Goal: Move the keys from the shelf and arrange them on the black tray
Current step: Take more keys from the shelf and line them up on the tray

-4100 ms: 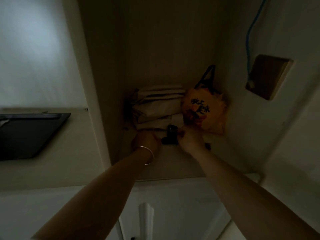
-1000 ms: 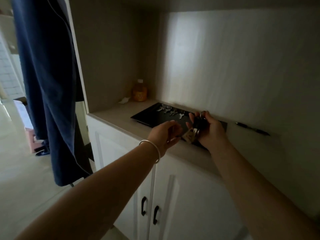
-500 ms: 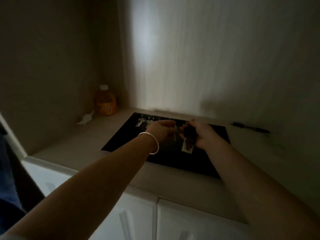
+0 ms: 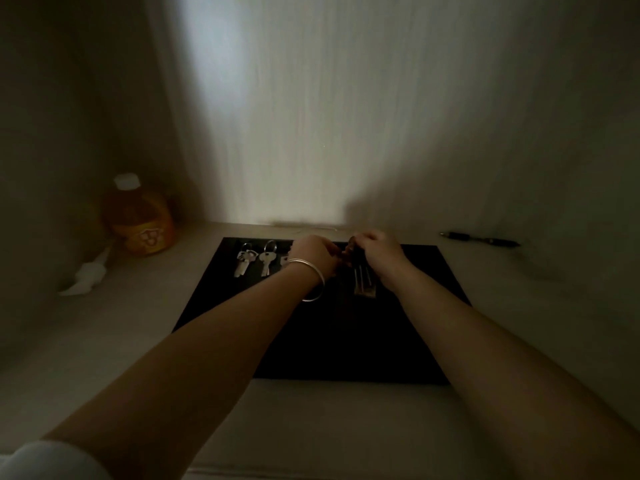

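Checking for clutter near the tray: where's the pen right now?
In the head view, the pen lies on the counter against the back wall, right of the black tray, beyond its far right corner and apart from it.

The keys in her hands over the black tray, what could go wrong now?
Maybe two things. The dark key bunch with a pale tag is in the right hand, and the left hand works close beside it, so a key could slip from the grip. The left wrist's silver bangle hangs near the silver keys lined up on the flat black tray and might knock that row crooked.
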